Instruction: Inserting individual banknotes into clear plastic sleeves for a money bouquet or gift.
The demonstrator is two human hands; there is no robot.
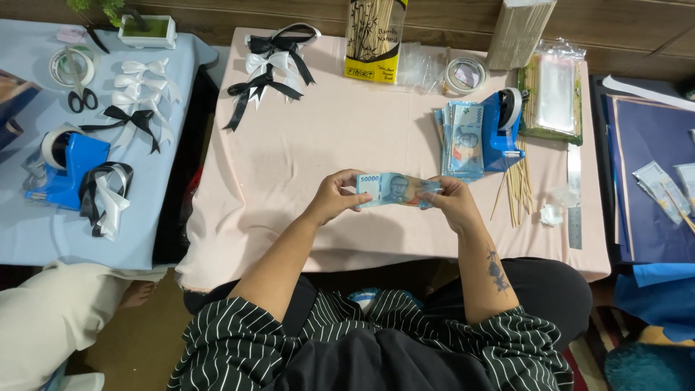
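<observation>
Holding a blue banknote (pixel 394 190) flat above the pink desk (pixel 304 145), the left hand (pixel 337 197) and right hand (pixel 450 201) pinch its short ends. Thin, light and limp, it likely handles best gripped at the edges, kept taut.

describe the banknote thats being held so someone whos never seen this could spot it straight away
Start at the pink-covered table in the middle. Above its near edge, the left hand and right hand stretch one blue banknote flat between them. Unlike the stack of banknotes lying beside the blue tape dispenser, it is single and off the table.
</observation>
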